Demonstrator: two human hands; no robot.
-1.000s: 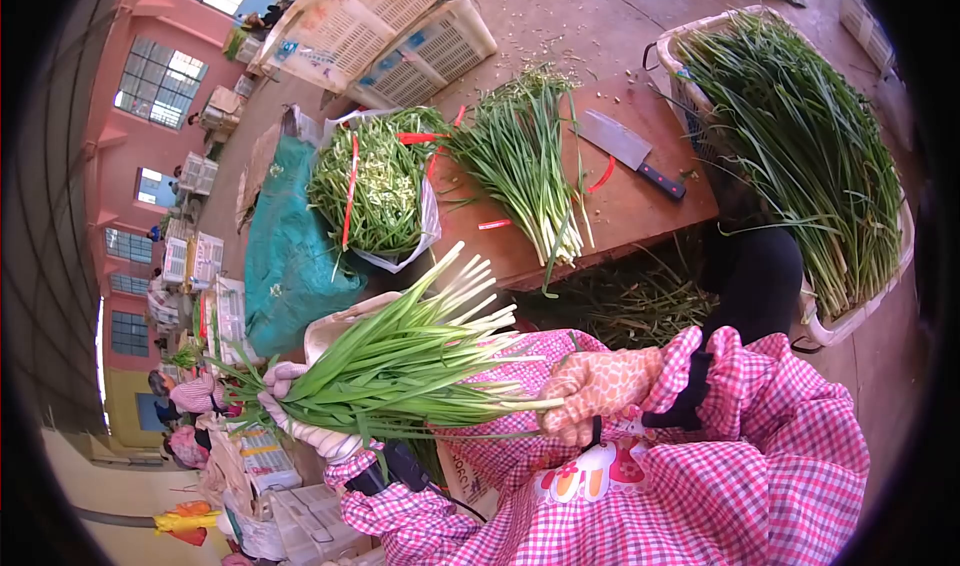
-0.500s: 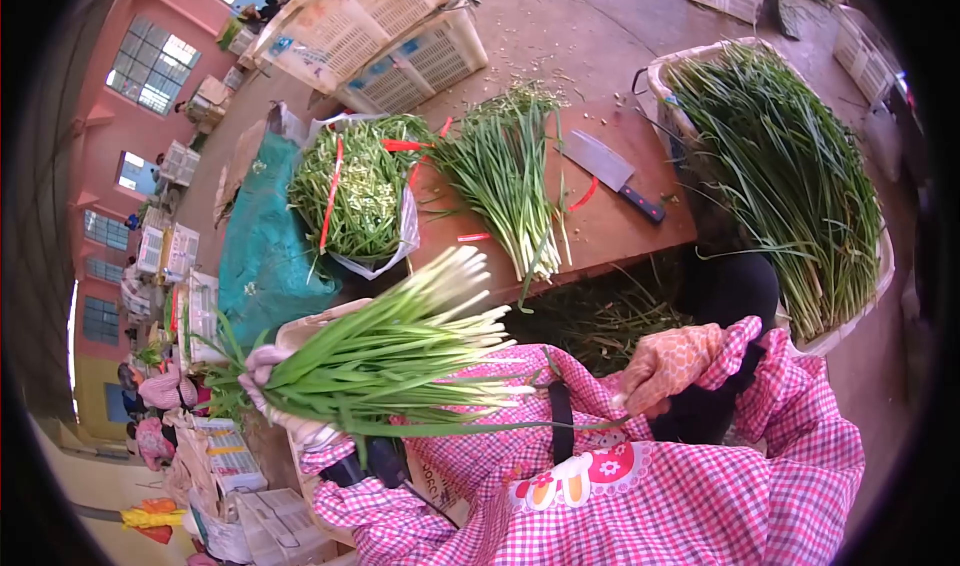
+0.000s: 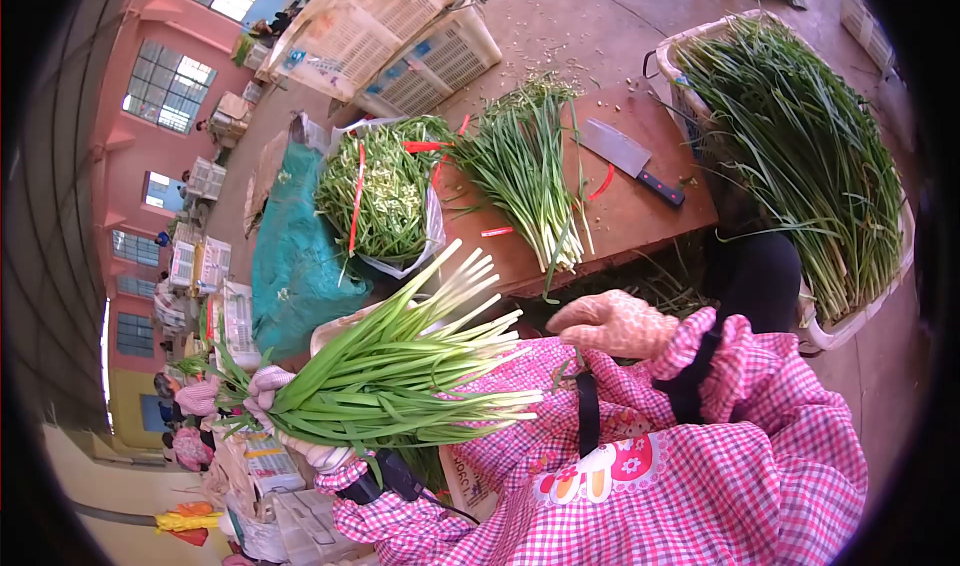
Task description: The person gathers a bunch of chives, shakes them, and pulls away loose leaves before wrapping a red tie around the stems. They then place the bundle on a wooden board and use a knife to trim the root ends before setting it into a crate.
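Observation:
My left hand (image 3: 268, 394), in a striped glove, is wrapped round the leafy part of a bunch of garlic chives (image 3: 400, 366). The white stem ends fan out to the right over my lap. My right hand (image 3: 612, 324), in a patterned orange-white glove, is right of the stem ends and apart from them. Its fingers stretch left, with nothing visible in them. Beyond it, another pile of chives (image 3: 530, 171) lies on the reddish board (image 3: 625, 241), beside a cleaver (image 3: 625, 156) with a dark handle.
A crate (image 3: 912, 236) heaped with long chives stands at the right. Left of the board are a bag of green trimmings (image 3: 375, 191) with red ties and a teal sheet (image 3: 290, 256). Stacked plastic crates (image 3: 430, 66) stand behind. Other people work at the far left.
The single stalk between my right hand and the bunch is no longer there. My right hand has moved up and left, and its fingers have extended. My left hand still grips the bunch.

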